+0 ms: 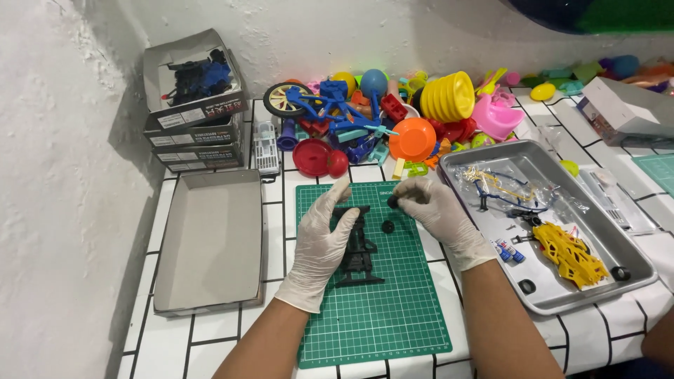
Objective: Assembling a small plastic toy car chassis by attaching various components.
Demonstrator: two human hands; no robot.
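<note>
A black toy car chassis (359, 249) lies on the green cutting mat (393, 309). My left hand (317, 242), in a white glove, rests on the chassis's left side and holds it down. My right hand (434, 210), also gloved, pinches a small black wheel (394, 202) between thumb and finger just above the chassis's far right corner. Another black wheel (387, 226) sits at the chassis's right side, under that hand.
A metal tray (635, 263) at the right holds a yellow car body (569, 256), plastic bags of parts, small batteries (508, 250) and loose wheels. An empty grey box lid (210, 238) lies left. Stacked boxes (196, 112) and a heap of colourful toys (393, 116) fill the back.
</note>
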